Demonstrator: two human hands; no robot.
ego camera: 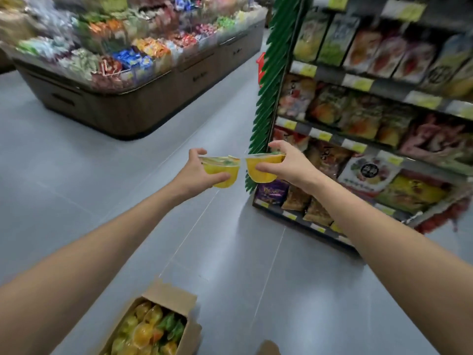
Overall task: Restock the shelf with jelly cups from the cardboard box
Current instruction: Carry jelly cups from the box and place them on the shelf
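From where I stand, only the arms show. The left forearm (102, 242) runs in from about 8 o'clock and the right forearm (389, 226) from about 4 o'clock. Both are bare skin from the picture's edge to the fingers. Both are long and lean, narrowing at the wrists. The left hand (197, 172) and right hand (291, 162) are bare too. At 6 o'clock a tan rounded shape (267, 348) pokes in, perhaps a shoe tip; I cannot tell.

Left-side round plastic jelly cup (217, 169): yellow, green-flecked lid.
Right-side round plastic jelly cup (263, 176): deeper orange-yellow.
Open cardboard box (169, 295): plain tan; contents orange, yellow, green.
Tiled floor (76, 175): blue-grey, pale grout lines.
Display island (128, 111): dark brown wood-grain.
Serrated shelf-end trim (266, 98): green.
Shelf price labels (325, 135): yellow.
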